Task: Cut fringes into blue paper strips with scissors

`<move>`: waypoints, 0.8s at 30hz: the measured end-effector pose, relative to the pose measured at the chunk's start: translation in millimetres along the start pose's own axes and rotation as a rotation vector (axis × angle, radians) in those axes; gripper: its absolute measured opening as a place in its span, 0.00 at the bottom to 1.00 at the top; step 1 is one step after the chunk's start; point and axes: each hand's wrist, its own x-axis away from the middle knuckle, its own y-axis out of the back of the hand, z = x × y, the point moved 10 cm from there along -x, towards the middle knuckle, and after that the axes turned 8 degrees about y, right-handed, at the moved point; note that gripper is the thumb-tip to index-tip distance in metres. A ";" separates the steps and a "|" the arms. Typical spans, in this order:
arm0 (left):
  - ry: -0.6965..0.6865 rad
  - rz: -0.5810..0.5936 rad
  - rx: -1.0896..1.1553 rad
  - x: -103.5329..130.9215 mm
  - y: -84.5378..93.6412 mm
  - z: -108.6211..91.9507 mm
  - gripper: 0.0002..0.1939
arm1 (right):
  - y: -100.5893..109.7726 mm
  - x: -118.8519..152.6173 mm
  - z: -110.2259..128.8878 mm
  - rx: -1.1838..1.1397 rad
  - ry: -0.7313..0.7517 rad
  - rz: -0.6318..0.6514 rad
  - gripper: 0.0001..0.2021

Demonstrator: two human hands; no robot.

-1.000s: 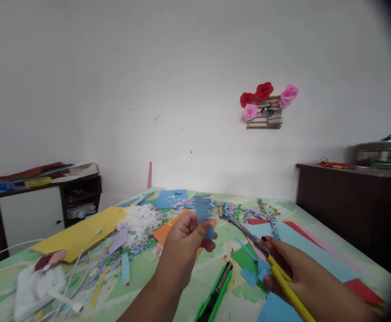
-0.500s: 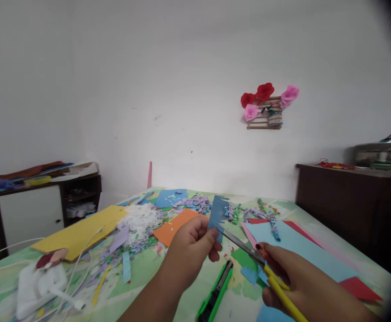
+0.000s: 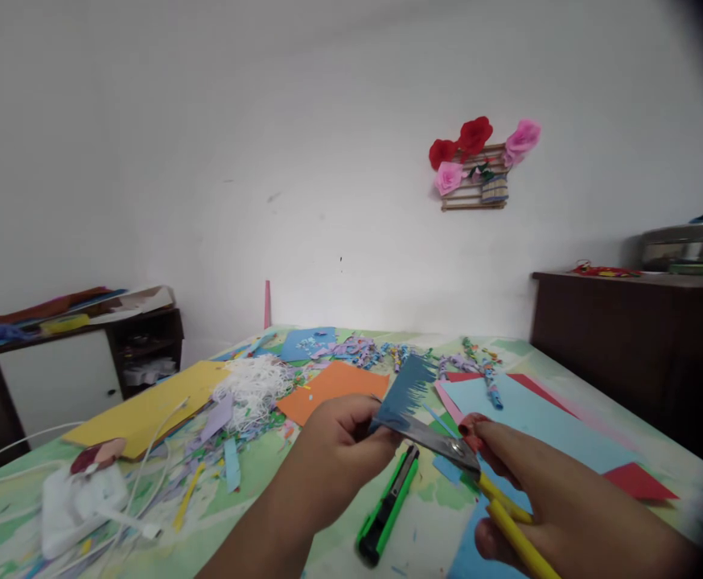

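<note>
A strip of blue paper (image 3: pixel 407 388), with a fringe of narrow cuts along its right side, is pinched in my left hand (image 3: pixel 335 454). My right hand (image 3: pixel 529 490) grips the yellow handles of a pair of scissors (image 3: pixel 463 454). The scissor blades reach left to the lower part of the blue strip, beside my left fingertips. Below the blades, a green and black utility knife (image 3: pixel 388 508) lies on the patterned tablecloth. Orange paper (image 3: pixel 321 388) lies behind my left hand.
Light blue sheets (image 3: pixel 544 426) and red paper (image 3: pixel 641 482) lie at the right. White shredded strands (image 3: pixel 252 390), yellow paper (image 3: pixel 152 406) and a white device with cables (image 3: pixel 80 507) are at the left. Curled paper coils (image 3: pixel 490 382) lie farther back.
The blue strip has tilted to the right and shows more of its fringe. The scissor blades now overlap its lower part. The view has shifted slightly.
</note>
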 end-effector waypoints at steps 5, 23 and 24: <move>-0.040 0.032 -0.040 6.1 -4.3 -8.0 0.07 | 3.8 1.0 7.5 0.082 -0.079 0.005 0.25; -0.380 -0.121 -0.644 34.6 -6.4 -40.2 0.10 | -6.7 6.1 17.2 0.064 0.109 0.035 0.26; -0.372 -0.121 -0.651 35.2 -5.8 -39.5 0.10 | -7.1 5.8 18.1 0.070 0.127 0.038 0.26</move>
